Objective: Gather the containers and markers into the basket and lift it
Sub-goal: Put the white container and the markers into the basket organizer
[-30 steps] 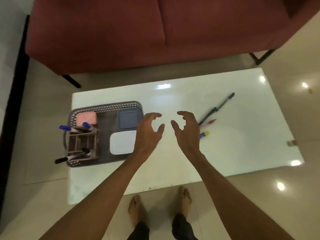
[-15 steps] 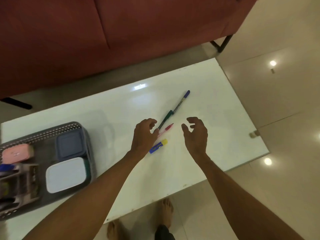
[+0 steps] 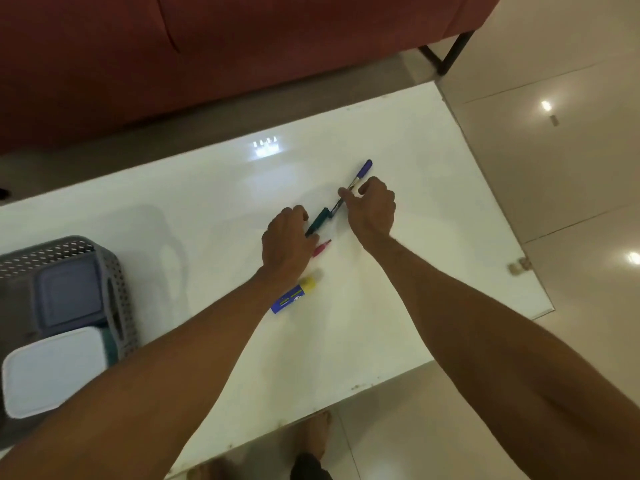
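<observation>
- Change: half a second ago both hands hung over the loose markers holding nothing. Both have since come down onto the glossy white table, just right of frame centre.
- Right hand: thumb and forefinger pinch the barrel of the blue-capped slim pen. The cap projects past the fingertips toward the upper right, and the pen lies low against the table.
- Left hand: its fingers curl over the lower end of the dark green marker. That end is hidden under the knuckles, so whether the hand has clenched on the marker or only rests on it cannot be told.
- Green marker and pen lie end to end on one diagonal between the two hands.
- The pink-red marker lies just beside the left hand, untouched.
- The blue marker with a yellow cap lies partly under the left wrist, toward the lower part of the frame.
- The grey perforated plastic basket sits at the left edge of the frame, well apart from the hands. It holds a blue-lidded container and a white-lidded container.
- Task meaning: by this frame the containers look gathered. Marker pickup has only begun, with four still outside the basket. The lift waits on those.
- A dark red upholstered sofa fills the top of the frame.
</observation>
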